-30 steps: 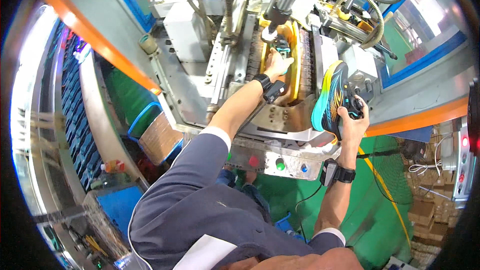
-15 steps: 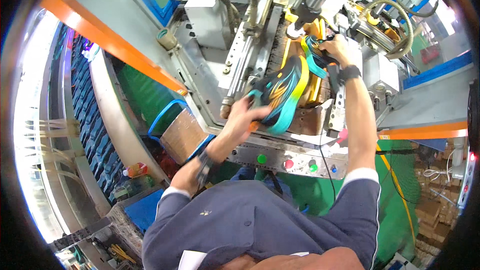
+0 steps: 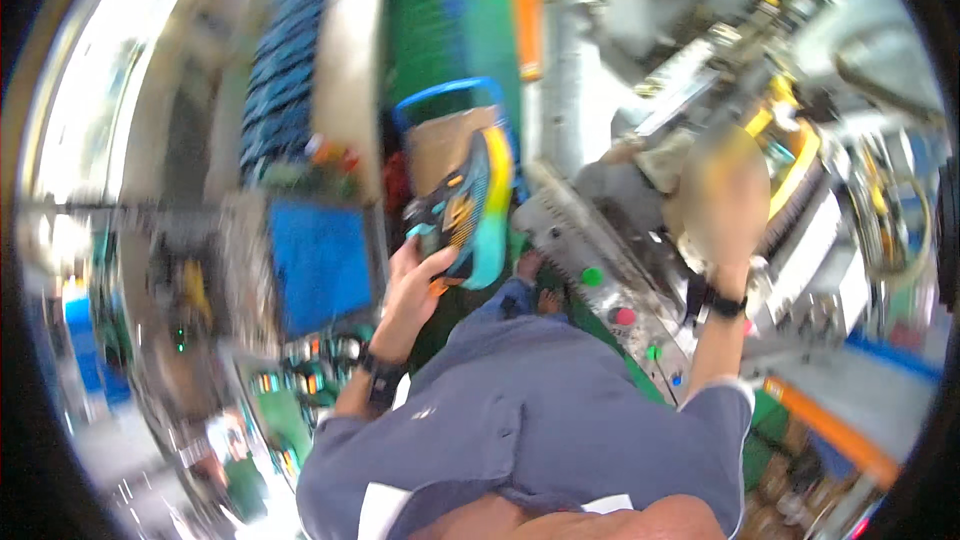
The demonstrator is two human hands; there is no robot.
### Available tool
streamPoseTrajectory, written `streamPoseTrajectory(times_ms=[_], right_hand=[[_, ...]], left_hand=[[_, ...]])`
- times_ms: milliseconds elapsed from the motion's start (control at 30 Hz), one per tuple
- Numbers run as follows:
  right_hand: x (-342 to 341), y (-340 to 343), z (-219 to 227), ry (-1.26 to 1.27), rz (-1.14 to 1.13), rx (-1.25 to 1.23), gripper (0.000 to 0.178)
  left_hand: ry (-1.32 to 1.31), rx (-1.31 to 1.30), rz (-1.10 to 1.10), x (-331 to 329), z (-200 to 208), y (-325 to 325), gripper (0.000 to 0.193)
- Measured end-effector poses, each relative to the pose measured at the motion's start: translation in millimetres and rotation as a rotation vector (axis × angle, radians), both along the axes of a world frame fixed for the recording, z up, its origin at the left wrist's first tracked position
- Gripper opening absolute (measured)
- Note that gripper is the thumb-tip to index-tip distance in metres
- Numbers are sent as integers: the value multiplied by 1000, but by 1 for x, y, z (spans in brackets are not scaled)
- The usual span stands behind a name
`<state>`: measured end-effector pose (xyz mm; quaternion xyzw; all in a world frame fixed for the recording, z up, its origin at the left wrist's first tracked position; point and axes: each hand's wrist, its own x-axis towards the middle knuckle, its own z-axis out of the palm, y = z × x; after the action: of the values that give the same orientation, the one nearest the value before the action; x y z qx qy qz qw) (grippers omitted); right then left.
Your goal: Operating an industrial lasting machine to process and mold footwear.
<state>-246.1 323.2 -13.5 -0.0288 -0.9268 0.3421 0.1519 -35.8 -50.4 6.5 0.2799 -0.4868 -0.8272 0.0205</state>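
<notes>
At the front of the machine, small dark marks lay along the metal control panel [image 3: 562,242] beside its coloured buttons, too blurred by motion to be read. The buttons themselves could be told by colour: a green button [image 3: 592,277], a red button [image 3: 624,316], then a smaller green one and a blue one.

Half a second earlier, the view had faced the machine, with one shoe at the left hand in front of the yellow mould and the right hand on a second shoe above it. Now the view had swung left, so that the yellow mould [image 3: 806,153] stood at upper right, and the left hand's shoe had moved away from the machine, to the left of the control panel.

The left hand [image 3: 408,288] was closed on the multicoloured shoe [image 3: 466,215], thumb and fingers gripping it near the heel. The shoe was tilted, toe pointing away from the person, its yellow-to-turquoise sole edge turned right. In view it overlapped a brown board [image 3: 450,145] within a blue tubular frame [image 3: 450,87]. The right hand [image 3: 728,208] reached toward the machine near the mould, smeared by blur; whether it was open, closed or gripping something could not be told.
</notes>
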Motion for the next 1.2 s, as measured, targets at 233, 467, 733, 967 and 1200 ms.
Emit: streamPoseTrajectory(times_ms=[233, 467, 733, 967, 1200], right_hand=[[120, -108, -174, 4, 547, 155, 10], [121, -115, -212, 11, 671, 231, 18], [74, -269, -43, 172, 856, -120, 15], [170, -571, 181, 506, 1405, 27, 23], [171, -869, 268, 591, 1702, 168, 53]], left_hand=[[35, 135, 74, 62, -22, 30, 47], [-246, -133, 253, 189, -41, 21, 44], [-205, 180, 891, 346, -22, -13, 44], [-104, 54, 1371, 503, -79, -126, 29], [-249, 47, 1732, 649, -179, -337, 23]])
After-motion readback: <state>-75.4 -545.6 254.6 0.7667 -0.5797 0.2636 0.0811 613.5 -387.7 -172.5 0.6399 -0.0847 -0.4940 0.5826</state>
